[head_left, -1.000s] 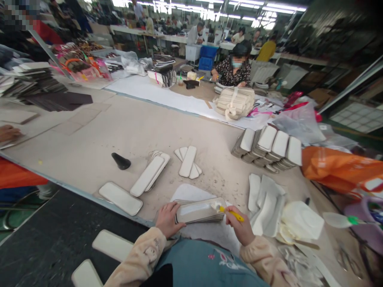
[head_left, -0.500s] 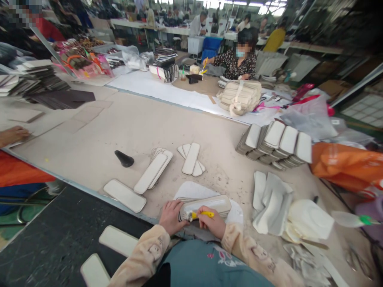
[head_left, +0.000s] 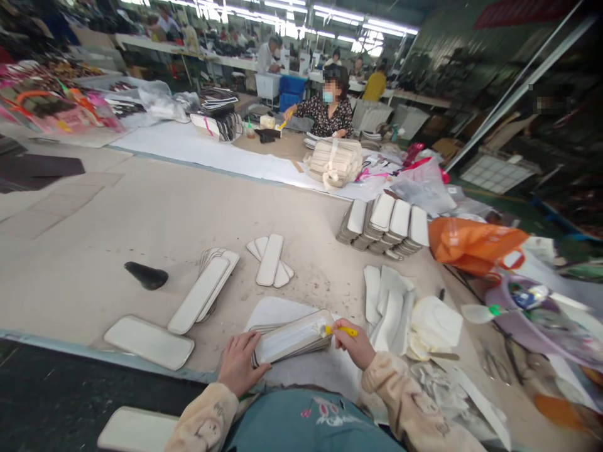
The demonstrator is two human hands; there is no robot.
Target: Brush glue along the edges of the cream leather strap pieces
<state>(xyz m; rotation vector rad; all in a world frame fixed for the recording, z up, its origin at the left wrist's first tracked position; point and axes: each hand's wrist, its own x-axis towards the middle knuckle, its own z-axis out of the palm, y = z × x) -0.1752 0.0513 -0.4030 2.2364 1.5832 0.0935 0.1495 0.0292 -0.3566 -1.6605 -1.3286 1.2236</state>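
Note:
My left hand (head_left: 239, 366) presses on the near left end of a small stack of long rounded beige pads (head_left: 292, 336), fingers curled over its edge. My right hand (head_left: 354, 343) is closed around a yellow-handled brush (head_left: 342, 329) whose white tip touches the right end of the top pad. The stack lies on a white sheet (head_left: 276, 311) at the near edge of the big tan table (head_left: 155, 213).
More pads lie singly (head_left: 147, 342) and in fans (head_left: 203, 290) (head_left: 270, 260) to the left. A black cone (head_left: 146, 275) lies beyond. Stacked pads (head_left: 384, 225), white pieces (head_left: 391, 307), an orange bag (head_left: 471, 242) and a purple basin (head_left: 537, 314) fill the right. A masked person (head_left: 326, 107) works opposite.
The brush swept from the right end of the top pad to its left end and is now back at the right end. The camera has turned to the right.

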